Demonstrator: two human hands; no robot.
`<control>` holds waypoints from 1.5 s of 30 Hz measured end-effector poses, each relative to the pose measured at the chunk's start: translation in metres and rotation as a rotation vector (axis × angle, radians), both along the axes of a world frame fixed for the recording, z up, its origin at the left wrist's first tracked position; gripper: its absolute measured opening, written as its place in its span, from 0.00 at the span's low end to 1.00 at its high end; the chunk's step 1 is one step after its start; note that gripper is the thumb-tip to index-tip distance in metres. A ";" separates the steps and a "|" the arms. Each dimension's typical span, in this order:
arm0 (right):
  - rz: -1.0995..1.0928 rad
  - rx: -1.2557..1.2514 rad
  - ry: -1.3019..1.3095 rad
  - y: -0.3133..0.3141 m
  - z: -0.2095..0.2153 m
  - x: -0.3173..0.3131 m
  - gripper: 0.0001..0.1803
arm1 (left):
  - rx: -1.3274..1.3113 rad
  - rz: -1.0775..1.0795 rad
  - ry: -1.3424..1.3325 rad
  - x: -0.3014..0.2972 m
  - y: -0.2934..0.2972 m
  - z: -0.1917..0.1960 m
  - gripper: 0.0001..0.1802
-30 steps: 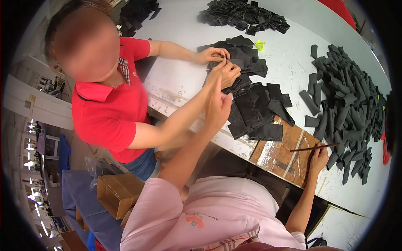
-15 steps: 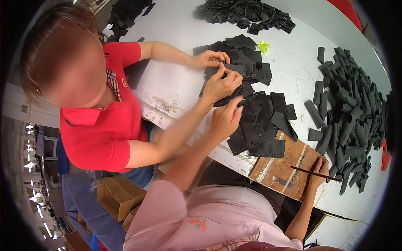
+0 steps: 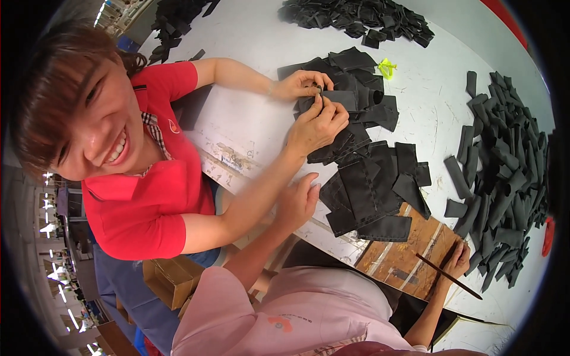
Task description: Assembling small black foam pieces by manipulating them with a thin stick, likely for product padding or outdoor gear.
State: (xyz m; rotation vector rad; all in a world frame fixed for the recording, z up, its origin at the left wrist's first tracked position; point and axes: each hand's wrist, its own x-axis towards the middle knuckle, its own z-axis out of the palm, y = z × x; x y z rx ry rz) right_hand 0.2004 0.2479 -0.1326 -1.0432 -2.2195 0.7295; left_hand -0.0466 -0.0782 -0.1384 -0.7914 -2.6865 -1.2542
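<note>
My left hand (image 3: 297,203) is held over the front edge of the table, left of a pile of black fabric pieces (image 3: 368,184). Its thumb and fingers are apart, with nothing in them. Over at the right, my right hand (image 3: 456,261) has its fingers bent at the edge of a worn wooden board (image 3: 395,259). A thin dark stick (image 3: 428,262) slants across this hand and seems gripped in it; the exact hold is hidden.
A co-worker in a red shirt (image 3: 136,207) holds a small dark piece in both hands (image 3: 317,113) over the black pieces. Rolled black pieces (image 3: 499,172) heap at the right, more black pieces (image 3: 356,18) at the back. A yellow-green scrap (image 3: 387,68) and a cardboard box (image 3: 172,279) also show.
My left hand has drawn back from the black fabric pieces toward the table's front edge. In my right hand the stick has tilted, its right end now lower. The co-worker's head has turned up.
</note>
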 end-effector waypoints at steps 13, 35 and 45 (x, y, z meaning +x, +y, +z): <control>-0.005 0.035 0.008 -0.002 0.000 -0.003 0.14 | 0.044 0.011 -0.019 -0.002 0.000 -0.002 0.10; -0.040 0.094 -0.032 -0.004 0.002 -0.006 0.14 | 0.061 0.012 -0.045 -0.003 0.000 -0.003 0.10; -0.013 0.138 -0.036 -0.005 0.007 -0.009 0.13 | 0.073 0.014 -0.025 -0.003 0.001 -0.001 0.09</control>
